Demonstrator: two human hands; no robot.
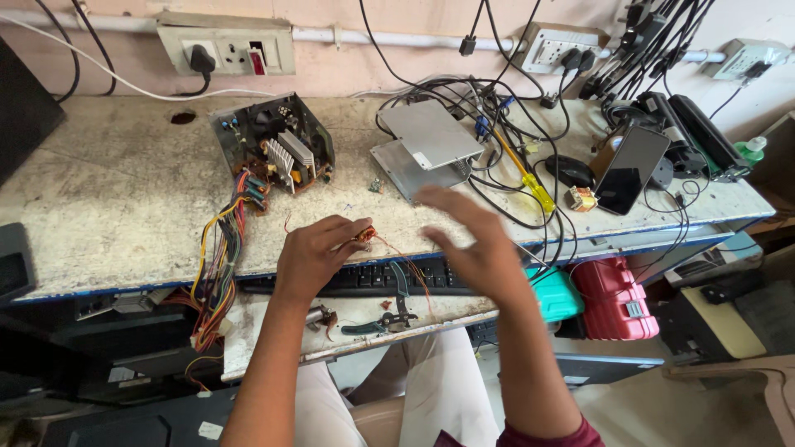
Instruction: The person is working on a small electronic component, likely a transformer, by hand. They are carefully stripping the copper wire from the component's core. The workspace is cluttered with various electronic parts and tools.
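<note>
Beyond the grip I see an opened power supply [273,149] with its wire bundle [222,265]. To its right lie two metal drives [426,145], a yellow screwdriver [526,178] and a phone [632,168]. Pliers [396,310] and a keyboard [377,277] lie below it.

Small copper coil [367,235] in left hand [310,257]

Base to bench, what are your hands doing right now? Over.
Left hand pinching small copper coil. Right hand open, empty, blurred. Pliers on shelf below. Over.
</note>
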